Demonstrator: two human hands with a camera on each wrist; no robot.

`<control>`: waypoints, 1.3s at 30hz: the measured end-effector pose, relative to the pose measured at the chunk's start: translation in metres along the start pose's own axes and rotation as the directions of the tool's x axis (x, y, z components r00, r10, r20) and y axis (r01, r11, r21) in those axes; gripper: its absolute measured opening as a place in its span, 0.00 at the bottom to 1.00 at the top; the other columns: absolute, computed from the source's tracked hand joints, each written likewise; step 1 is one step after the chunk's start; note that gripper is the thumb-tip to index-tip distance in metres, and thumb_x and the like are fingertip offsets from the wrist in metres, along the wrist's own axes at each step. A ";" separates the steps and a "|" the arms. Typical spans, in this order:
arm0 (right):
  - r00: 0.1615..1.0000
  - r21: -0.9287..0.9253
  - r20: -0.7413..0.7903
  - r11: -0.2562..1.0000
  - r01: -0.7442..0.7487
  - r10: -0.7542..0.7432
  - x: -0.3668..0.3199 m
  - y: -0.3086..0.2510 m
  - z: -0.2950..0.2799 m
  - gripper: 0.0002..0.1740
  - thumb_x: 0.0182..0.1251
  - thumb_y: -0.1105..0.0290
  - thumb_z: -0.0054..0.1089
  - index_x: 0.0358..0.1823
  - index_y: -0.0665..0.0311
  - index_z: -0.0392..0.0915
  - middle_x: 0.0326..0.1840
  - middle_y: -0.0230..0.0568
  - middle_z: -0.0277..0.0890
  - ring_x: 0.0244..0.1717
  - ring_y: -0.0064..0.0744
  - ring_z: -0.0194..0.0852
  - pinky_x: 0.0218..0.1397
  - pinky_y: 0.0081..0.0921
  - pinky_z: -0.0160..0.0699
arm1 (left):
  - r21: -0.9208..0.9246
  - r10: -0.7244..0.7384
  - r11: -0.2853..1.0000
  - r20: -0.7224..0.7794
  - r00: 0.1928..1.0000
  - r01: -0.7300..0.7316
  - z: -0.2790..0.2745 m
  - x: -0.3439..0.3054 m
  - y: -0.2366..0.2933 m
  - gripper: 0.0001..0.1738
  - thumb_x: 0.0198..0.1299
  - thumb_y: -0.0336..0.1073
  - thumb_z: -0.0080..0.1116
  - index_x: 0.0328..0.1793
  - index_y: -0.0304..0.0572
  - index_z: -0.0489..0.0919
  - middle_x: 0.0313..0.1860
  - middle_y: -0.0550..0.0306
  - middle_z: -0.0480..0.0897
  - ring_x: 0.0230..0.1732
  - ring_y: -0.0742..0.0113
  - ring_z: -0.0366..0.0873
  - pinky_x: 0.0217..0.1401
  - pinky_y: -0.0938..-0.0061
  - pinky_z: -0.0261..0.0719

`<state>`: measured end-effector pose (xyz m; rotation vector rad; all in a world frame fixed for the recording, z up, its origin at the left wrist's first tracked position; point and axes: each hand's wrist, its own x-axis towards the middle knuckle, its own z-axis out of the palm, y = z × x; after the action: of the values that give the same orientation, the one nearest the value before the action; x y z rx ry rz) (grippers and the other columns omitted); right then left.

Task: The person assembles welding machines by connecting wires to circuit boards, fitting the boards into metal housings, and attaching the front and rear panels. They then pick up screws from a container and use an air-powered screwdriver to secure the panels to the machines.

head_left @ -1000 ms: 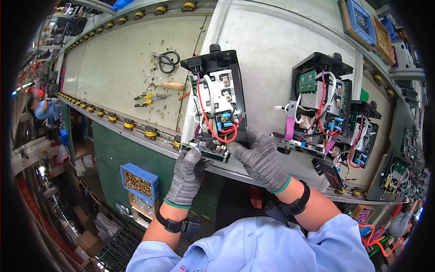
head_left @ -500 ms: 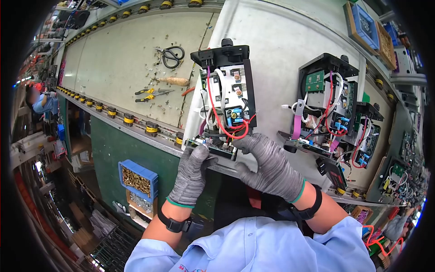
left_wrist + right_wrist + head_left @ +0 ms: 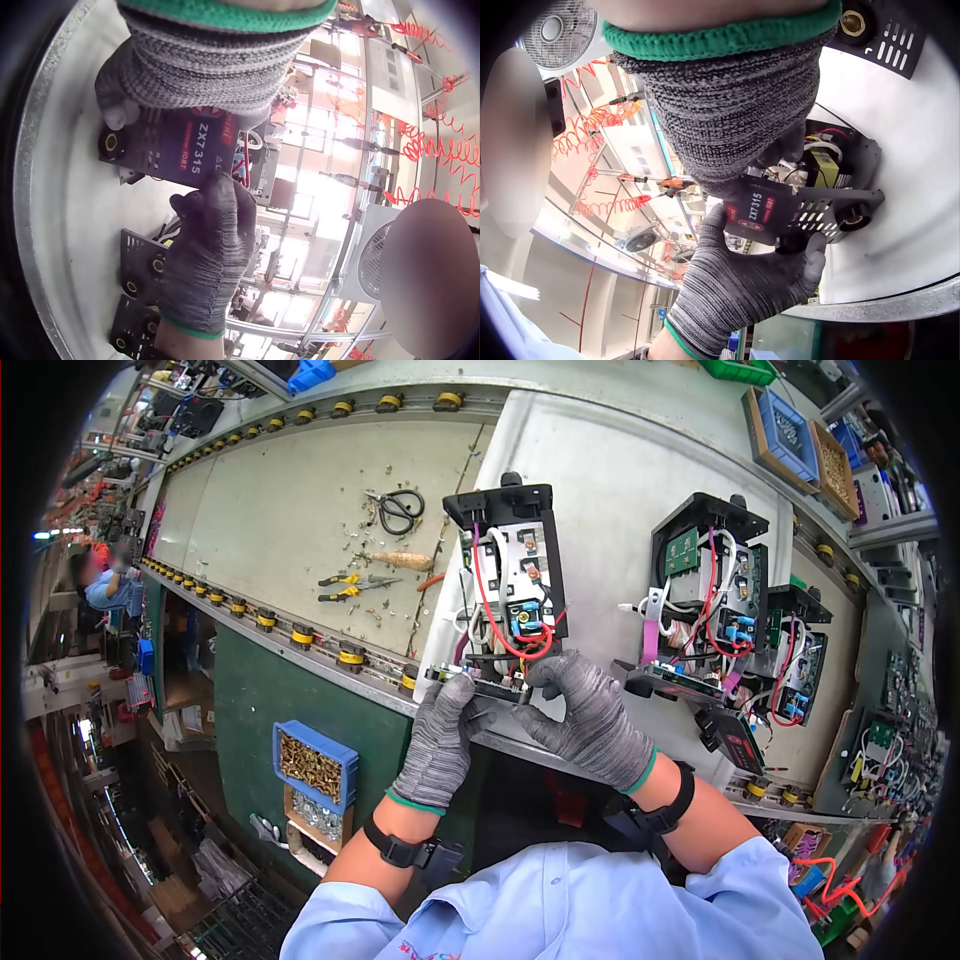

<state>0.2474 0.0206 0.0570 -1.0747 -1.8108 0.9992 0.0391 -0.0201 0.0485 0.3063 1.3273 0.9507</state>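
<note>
Left: yellow-handled pliers [image 3: 346, 593] on beige surface. Left hand [image 3: 437, 748], fingers curled, gripping labelled front panel [image 3: 754, 216] of open device [image 3: 520, 565] on white counter [image 3: 600, 470]. Right hand [image 3: 592, 722] at panel's other end, fingers bent; cannot tell whether gripping. Rightmost: similar devices [image 3: 684, 552].

The gloves [image 3: 595, 725] are knitted cloth, the panel [image 3: 171, 150] smooth.

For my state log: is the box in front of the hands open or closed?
Open: in the head view the box is uncovered on top, its red wire exposed.
</note>
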 end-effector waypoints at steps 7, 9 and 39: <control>0.994 0.011 0.087 0.998 -0.065 0.064 0.003 0.005 0.001 0.23 0.49 0.68 0.82 0.43 0.61 0.76 0.37 0.42 0.76 0.36 0.45 0.79 0.39 0.38 0.83 | -0.031 0.020 0.999 -0.028 0.999 -0.021 0.002 0.001 -0.003 0.37 0.60 0.59 0.69 0.66 0.44 0.74 0.52 0.60 0.83 0.48 0.70 0.81 0.50 0.70 0.83; 0.994 0.026 0.088 0.998 -0.061 0.059 0.001 0.010 0.003 0.23 0.50 0.67 0.81 0.42 0.61 0.76 0.37 0.41 0.76 0.35 0.44 0.79 0.38 0.38 0.83 | -0.015 0.028 0.999 0.030 0.999 -0.028 -0.001 0.001 -0.005 0.40 0.59 0.64 0.68 0.68 0.46 0.76 0.55 0.57 0.85 0.56 0.61 0.84 0.57 0.60 0.83; 0.801 0.652 0.271 0.511 -0.561 0.533 -0.091 -0.004 0.024 0.13 0.68 0.71 0.61 0.50 0.71 0.77 0.31 0.38 0.77 0.25 0.29 0.75 0.26 0.26 0.78 | 0.474 0.632 0.407 0.471 0.616 -0.781 -0.057 -0.066 -0.040 0.31 0.57 0.47 0.75 0.62 0.36 0.80 0.48 0.51 0.88 0.51 0.63 0.85 0.61 0.66 0.81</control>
<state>0.2551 -0.0697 0.0309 -1.1185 -0.8832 1.9174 0.0073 -0.1104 0.0507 1.6185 1.2730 1.0676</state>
